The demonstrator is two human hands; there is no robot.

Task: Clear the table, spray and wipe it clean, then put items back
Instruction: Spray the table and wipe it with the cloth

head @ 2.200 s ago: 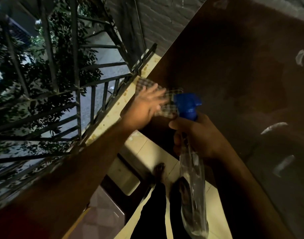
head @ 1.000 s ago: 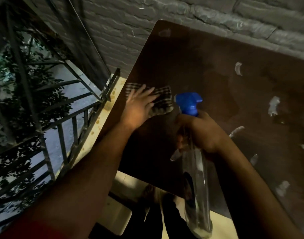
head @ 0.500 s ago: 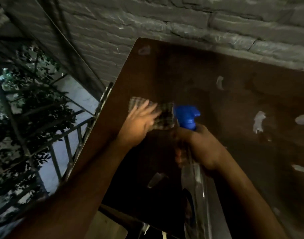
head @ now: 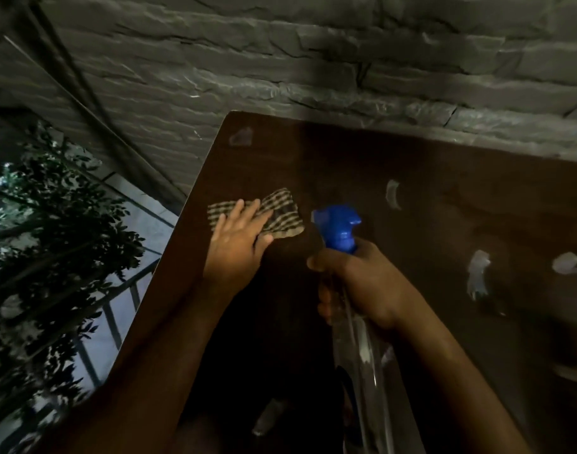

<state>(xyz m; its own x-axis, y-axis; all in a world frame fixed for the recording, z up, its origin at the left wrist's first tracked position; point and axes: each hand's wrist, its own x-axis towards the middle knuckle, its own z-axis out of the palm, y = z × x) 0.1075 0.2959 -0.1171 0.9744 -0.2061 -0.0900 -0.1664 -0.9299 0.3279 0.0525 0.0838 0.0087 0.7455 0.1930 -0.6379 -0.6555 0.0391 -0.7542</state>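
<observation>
- We see our left hand (head: 236, 244) lying flat on the checked cloth (head: 274, 214), fingers straight and slightly spread, pressing it onto the dark brown table (head: 362, 165).
- The cloth sits near the table's left edge, at about 10 o'clock from the middle of the view; its right half shows bare beyond our fingertips, pointing toward 1 o'clock.
- Our right hand (head: 365, 283) is curled round the neck of the spray bottle (head: 359, 352), gripping it just under the blue spray head (head: 338, 229). We cannot tell whether a finger is on the trigger.
- The bottle's clear body runs down from our right hand toward 6 o'clock, and the blue head stands just beside the cloth, at its 3 o'clock, without touching it.
- Pale wet streaks (head: 477, 273) lie on the tabletop at 3 o'clock from the bottle, with one more (head: 393, 198) at 1 o'clock.
- A grey brick wall (head: 280, 60) runs along the table's far edge at 12 o'clock.
- At 9 o'clock, beyond the table's left edge, stand a metal railing (head: 112, 319) and dark leafy branches (head: 61, 217).
</observation>
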